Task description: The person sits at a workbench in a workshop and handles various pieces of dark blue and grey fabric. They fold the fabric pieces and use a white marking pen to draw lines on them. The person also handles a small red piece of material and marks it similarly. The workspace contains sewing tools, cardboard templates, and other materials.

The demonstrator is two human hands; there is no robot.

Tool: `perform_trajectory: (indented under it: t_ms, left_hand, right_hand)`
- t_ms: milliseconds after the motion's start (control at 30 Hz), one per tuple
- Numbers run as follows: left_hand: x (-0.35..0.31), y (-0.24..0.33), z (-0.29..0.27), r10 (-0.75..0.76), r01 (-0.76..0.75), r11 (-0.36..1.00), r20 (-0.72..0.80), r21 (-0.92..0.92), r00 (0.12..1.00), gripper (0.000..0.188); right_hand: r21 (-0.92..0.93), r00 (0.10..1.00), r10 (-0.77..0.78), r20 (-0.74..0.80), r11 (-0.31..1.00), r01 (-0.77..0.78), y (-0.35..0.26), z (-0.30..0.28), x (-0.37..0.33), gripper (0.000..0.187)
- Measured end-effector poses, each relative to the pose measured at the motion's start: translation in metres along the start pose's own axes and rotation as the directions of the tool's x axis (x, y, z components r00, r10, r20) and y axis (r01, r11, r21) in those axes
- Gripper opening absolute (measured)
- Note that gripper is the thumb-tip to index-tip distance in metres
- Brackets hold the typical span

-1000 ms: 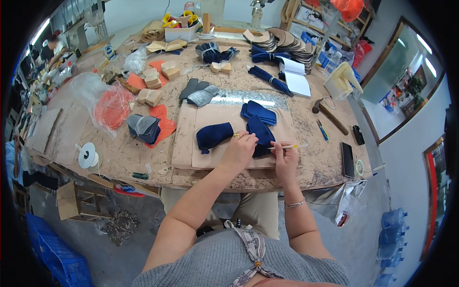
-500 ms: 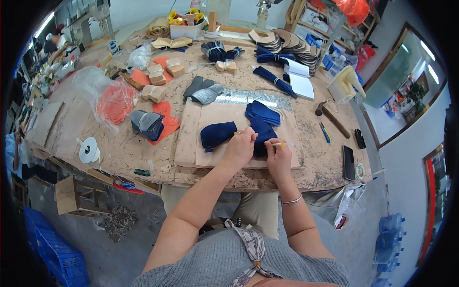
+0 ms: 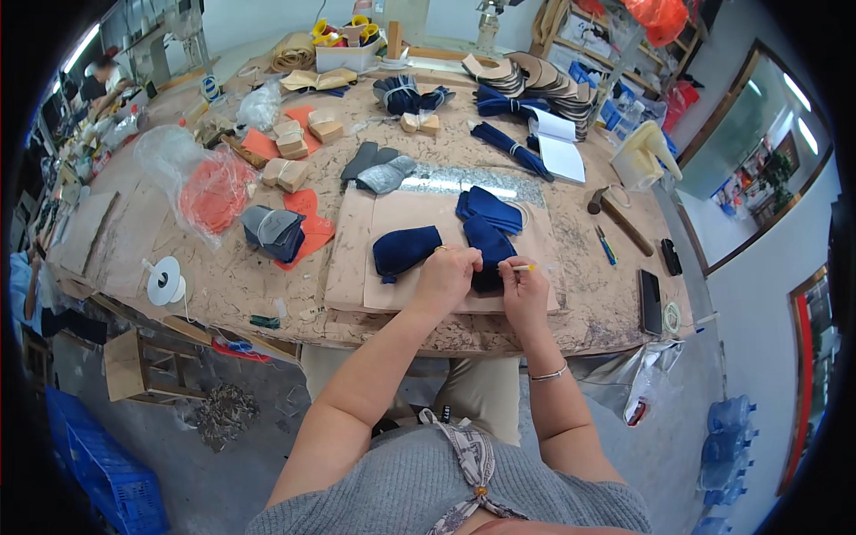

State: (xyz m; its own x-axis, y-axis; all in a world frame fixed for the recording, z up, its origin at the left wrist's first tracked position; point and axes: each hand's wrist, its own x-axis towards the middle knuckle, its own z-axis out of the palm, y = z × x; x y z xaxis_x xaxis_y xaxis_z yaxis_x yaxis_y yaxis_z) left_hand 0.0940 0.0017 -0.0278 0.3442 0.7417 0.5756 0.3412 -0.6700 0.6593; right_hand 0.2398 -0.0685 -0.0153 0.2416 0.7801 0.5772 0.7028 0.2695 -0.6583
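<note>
In front of me a navy blue cut piece [image 3: 490, 245], leather or cloth, lies on the pale board [image 3: 346, 290]. My left hand [image 3: 448, 275] is closed, its fingertips pinching the piece's left edge. At the lower right edge, my right hand [image 3: 524, 290] pinches a thin whitish pen-like stick [image 3: 526, 267] with a yellow end; its other tip is too small to make out. A rounded navy piece [image 3: 403, 253] rests left of my left hand. Just behind the worked piece lies a stack of similar navy pieces [image 3: 492, 210].
A hammer [image 3: 626, 225], a blue-and-yellow cutter [image 3: 606, 247] and a phone [image 3: 650, 301] lie to the right. Leftward are a bundle of dark pieces [image 3: 273, 234], orange pieces [image 3: 312, 223] and a white spool [image 3: 166, 280]. An open notebook [image 3: 560, 147] lies farther back.
My right hand has shifted slightly right and down with the stick. The worked navy piece has moved a little left. A person in the far left background has changed position.
</note>
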Motion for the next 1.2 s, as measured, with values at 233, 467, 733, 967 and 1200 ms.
perform_trajectory:
  t_ms: [233, 467, 733, 967, 1200]
  left_hand:
    - [-0.002, 0.003, -0.003, 0.013, -0.015, 0.999, 0.039, 0.051, 0.999, 0.014]
    - [-0.004, 0.007, -0.005, 0.053, -0.055, 0.997, 0.022, 0.055, 0.998, 0.018]
    - [-0.006, 0.016, -0.013, 0.061, -0.075, 0.992, 0.134, 0.105, 0.989, 0.039]
    - [-0.001, 0.004, -0.008, 0.064, -0.066, 0.998, 0.091, 0.016, 0.994, 0.022]
    - [0.007, 0.01, -0.004, -0.064, 0.064, 0.997, 0.016, 0.038, 0.998, 0.017]
  right_hand:
    - [-0.014, 0.996, 0.071, 0.047, 0.997, -0.071, -0.005, -0.01, 0.005, 0.013]
    - [-0.024, 0.993, 0.009, 0.116, 1.0, -0.006, -0.005, -0.013, 0.006, 0.014]
    - [0.613, 0.875, 0.445, 0.192, 0.642, -0.461, 0.006, -0.029, -0.004, 0.016]
    - [0.792, 0.901, 0.419, 0.11, 0.512, -0.334, 0.006, -0.02, -0.01, 0.014]
    - [0.406, 0.957, 0.283, 0.062, 0.869, -0.283, -0.004, -0.013, -0.011, 0.017]
